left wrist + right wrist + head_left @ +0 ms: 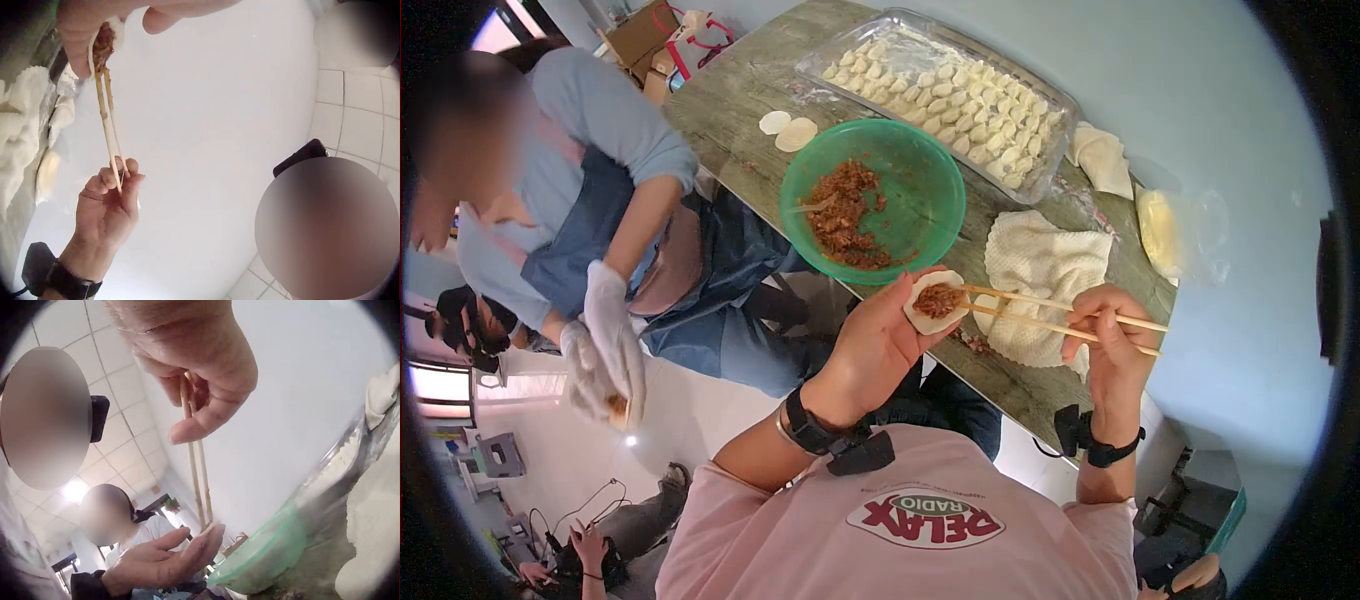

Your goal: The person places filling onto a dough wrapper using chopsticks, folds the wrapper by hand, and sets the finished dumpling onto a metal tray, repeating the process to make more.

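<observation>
My left hand (872,345) holds a round dumpling wrapper (917,318) at its fingers, with a mound of brown minced filling (938,300) on it. Between the fingers and thumb of my right hand (1112,335) is a pair of wooden chopsticks (1040,298). Their far tips reach the filling, as the left wrist view also shows. Just beyond the left hand, a green bowl (940,175) contains more of the minced filling, with a utensil handle sticking out.
A clear tray (815,68) of many shaped dumplings lies at the back of the table (740,130). Two loose wrappers (796,134) are left of the bowl. A white cloth (1040,255) lies to the right, near a yellow bag (1160,235). Another person in gloves (612,325) sits at left.
</observation>
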Available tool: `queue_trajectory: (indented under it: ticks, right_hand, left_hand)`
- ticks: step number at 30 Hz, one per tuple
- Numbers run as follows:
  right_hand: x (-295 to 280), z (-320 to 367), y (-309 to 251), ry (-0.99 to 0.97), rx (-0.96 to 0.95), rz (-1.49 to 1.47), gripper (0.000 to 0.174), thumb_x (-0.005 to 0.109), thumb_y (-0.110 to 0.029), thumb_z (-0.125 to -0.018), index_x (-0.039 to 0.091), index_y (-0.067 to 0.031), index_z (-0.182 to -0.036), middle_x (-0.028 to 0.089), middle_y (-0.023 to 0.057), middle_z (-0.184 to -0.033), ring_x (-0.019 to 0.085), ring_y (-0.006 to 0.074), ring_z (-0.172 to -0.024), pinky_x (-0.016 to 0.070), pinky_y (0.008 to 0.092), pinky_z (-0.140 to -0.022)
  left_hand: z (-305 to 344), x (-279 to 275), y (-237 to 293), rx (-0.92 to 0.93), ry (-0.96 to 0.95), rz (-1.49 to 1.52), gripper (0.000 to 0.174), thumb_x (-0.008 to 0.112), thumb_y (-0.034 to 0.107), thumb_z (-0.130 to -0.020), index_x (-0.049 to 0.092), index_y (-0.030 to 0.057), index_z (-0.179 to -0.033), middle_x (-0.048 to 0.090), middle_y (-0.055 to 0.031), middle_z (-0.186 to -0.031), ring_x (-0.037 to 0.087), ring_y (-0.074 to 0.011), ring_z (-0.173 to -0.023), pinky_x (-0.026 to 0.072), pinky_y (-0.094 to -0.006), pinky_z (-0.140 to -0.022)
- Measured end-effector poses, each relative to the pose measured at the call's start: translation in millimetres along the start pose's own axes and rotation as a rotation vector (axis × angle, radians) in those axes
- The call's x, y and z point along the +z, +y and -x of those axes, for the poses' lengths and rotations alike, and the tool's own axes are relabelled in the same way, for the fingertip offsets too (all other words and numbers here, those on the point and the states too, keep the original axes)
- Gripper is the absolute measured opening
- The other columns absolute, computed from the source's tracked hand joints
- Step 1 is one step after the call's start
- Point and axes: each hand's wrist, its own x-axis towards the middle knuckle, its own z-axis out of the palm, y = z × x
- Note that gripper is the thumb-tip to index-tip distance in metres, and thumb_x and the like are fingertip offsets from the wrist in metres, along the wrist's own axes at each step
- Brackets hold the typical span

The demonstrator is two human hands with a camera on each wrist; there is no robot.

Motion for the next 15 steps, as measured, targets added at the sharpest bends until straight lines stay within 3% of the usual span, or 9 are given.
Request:
queue_trajectory:
  ticks: [7,10,15]
  right_hand:
    - [3,0,4,-0.023,0.002,0.053,0.033,0.055,-0.027,-0.089,0.059,0.0055,-0.083,0.058,0.0107,-0.072,0.057,0.0162,-0.054,0.0464,0.0252,-0.05]
    - [8,-3,10,0.022,-0.011,-0.066,0.031,0.053,-0.024,-0.09,0.059,0.0052,-0.084,0.059,0.0114,-0.072,0.058,0.0167,-0.056,0.0468,0.0257,-0.05]
    - [8,-9,28,0.008,0.153,-0.214,0.028,0.053,-0.022,-0.09,0.057,0.0057,-0.091,0.061,0.0136,-0.077,0.058,0.018,-0.056,0.0483,0.027,-0.05]
  left_hand:
    - [-2,1,-2,-0.008,-0.008,0.018,0.045,0.032,0.032,-0.098,0.04,-0.0019,-0.127,0.048,-0.0106,-0.125,0.048,-0.0201,-0.117,0.0377,-0.0354,-0.103]
    - [-2,0,-1,-0.012,0.002,0.019,0.045,0.032,0.032,-0.098,0.04,-0.0019,-0.127,0.049,-0.0106,-0.124,0.048,-0.0204,-0.116,0.038,-0.0355,-0.102]
    - [-5,-6,0,-0.003,-0.001,0.038,0.045,0.032,0.032,-0.098,0.039,-0.002,-0.128,0.048,-0.0112,-0.126,0.048,-0.0205,-0.116,0.0378,-0.0356,-0.102]
